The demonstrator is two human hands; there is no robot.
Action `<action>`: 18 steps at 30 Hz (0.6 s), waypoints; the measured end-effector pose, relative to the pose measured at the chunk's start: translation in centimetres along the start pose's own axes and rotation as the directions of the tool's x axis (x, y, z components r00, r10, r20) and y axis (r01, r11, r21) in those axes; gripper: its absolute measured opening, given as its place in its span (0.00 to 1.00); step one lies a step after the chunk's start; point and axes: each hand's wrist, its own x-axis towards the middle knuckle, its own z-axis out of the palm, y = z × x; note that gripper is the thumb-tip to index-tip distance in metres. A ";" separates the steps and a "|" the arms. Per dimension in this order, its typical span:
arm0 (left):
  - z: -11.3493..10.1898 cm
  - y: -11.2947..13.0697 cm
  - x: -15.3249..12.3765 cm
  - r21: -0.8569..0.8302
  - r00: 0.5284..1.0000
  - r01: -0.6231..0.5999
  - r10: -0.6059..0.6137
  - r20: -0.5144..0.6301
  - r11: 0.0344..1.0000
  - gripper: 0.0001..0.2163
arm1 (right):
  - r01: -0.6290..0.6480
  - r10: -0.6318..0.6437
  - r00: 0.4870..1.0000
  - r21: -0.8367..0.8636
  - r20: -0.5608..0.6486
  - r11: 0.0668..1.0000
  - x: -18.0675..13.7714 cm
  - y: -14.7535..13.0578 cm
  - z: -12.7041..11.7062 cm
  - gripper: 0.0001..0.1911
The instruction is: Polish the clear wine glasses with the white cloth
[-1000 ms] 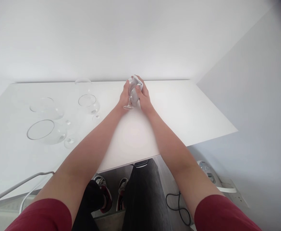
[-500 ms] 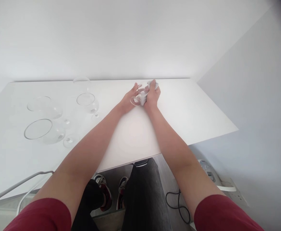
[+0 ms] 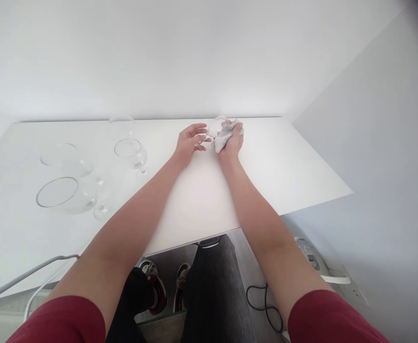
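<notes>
Both my hands are out over the far side of a white table (image 3: pixel 273 171). My right hand (image 3: pixel 232 140) is closed around a bunched pale cloth (image 3: pixel 225 136) and the bowl of a small clear stemmed glass (image 3: pixel 216 126), which lies tilted. My left hand (image 3: pixel 189 143) has its fingers spread and loosely curled, its fingertips at the stem end of the glass. Whether they touch it is unclear.
Three clear stemmed glasses stand at the left: a large one (image 3: pixel 64 195) nearest, another (image 3: pixel 66 159) behind it, a smaller one (image 3: pixel 130 152) toward the middle. A grey cable (image 3: pixel 26 276) crosses the near left edge. Below the table are my legs, a black cord and a white device (image 3: pixel 310 255).
The glass went from upright between both hands to tilted, and moved right with my right hand and the cloth. My left hand let go and opened.
</notes>
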 end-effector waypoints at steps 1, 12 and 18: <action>-0.1 0.1 0.1 -0.017 0.999 -0.015 0.015 -0.039 1.000 0.16 | 0.003 -0.003 1.000 -0.001 0.026 1.000 -0.2 -0.3 0.2 0.38; -1.2 0.5 1.3 -0.324 0.969 -0.107 0.026 -0.245 0.940 0.25 | 0.024 -0.008 0.990 -0.107 0.142 0.994 -1.6 -1.1 1.2 0.29; -0.7 -0.9 1.2 -0.146 0.980 -0.164 0.144 -0.136 0.976 0.19 | -0.116 0.119 0.978 -0.028 0.170 0.993 -1.7 -1.4 1.4 0.27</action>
